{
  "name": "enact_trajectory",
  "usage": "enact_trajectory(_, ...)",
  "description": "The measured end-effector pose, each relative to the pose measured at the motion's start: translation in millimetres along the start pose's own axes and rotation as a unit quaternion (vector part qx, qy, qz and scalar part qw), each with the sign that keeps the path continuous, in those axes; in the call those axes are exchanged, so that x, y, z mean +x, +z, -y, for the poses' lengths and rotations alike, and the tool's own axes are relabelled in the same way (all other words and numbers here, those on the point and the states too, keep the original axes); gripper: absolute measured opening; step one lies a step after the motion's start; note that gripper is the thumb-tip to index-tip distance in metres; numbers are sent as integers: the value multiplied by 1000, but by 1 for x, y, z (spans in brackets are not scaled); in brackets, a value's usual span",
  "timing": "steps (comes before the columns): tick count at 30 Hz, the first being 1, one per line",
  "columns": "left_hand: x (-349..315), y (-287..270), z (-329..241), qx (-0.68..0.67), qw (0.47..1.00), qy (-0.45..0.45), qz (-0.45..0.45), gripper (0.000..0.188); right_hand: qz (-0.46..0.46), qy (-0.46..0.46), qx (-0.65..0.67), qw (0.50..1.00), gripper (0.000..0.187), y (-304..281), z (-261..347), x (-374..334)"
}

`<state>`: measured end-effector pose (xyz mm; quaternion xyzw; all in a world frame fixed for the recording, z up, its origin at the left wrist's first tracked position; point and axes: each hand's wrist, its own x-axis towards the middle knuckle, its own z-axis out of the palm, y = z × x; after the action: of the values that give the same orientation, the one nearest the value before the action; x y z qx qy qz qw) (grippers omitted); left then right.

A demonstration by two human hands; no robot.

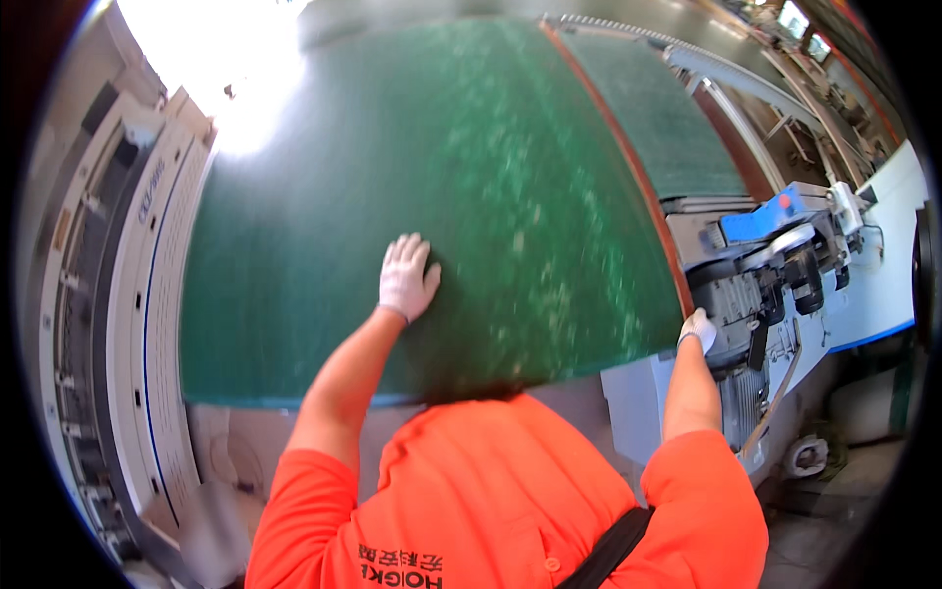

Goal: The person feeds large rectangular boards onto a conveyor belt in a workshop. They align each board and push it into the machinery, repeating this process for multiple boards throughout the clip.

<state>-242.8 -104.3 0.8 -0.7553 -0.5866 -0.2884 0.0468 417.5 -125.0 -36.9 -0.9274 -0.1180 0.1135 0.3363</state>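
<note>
My left hand (pixel 407 279), in a white glove, lies flat on a wide green tabletop (pixel 334 196), with its thumb and fingers apart. Nothing is in it. The tabletop is scuffed with pale marks right of that hand. A long reddish-brown strip (pixel 628 147) runs along the right side of the green surface. At the strip's near end is my right hand (pixel 698 330), also gloved in white, with its fingers bent round the end; part of the grip is hidden. Close beside it stands a grey and blue motorised machine (pixel 760 275).
On the left, a long white machine frame (pixel 147 294) runs beside the tabletop. Beyond the brown strip lies a second green surface (pixel 648 108), with a metal rail (pixel 751 133) to its right. A pale blue machine bed (pixel 873 285) is at the right. Bright light washes out the far left.
</note>
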Motion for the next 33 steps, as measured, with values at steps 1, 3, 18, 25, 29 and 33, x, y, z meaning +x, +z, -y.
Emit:
enact_trajectory(1,-4,-3,7,0,1000,-5,10,50,9,15,-19,1000,59,1,-1,3)
enact_trajectory(3,-12,-11,22,17,1000,-18,18,50,0,8,-23,1000,59,3,-3,7)
enact_trajectory(18,-93,-65,82,110,984,-143,12,53,7,48,70,996,66,10,-15,20)
enact_trajectory(25,-104,-72,89,123,978,-166,10,53,23,36,123,991,63,12,-16,21)
enact_trajectory(29,-116,-85,94,133,975,-178,6,53,9,24,71,997,62,9,-12,17)
enact_trajectory(33,-137,-102,105,141,969,-201,0,52,32,22,133,990,64,12,-14,19)
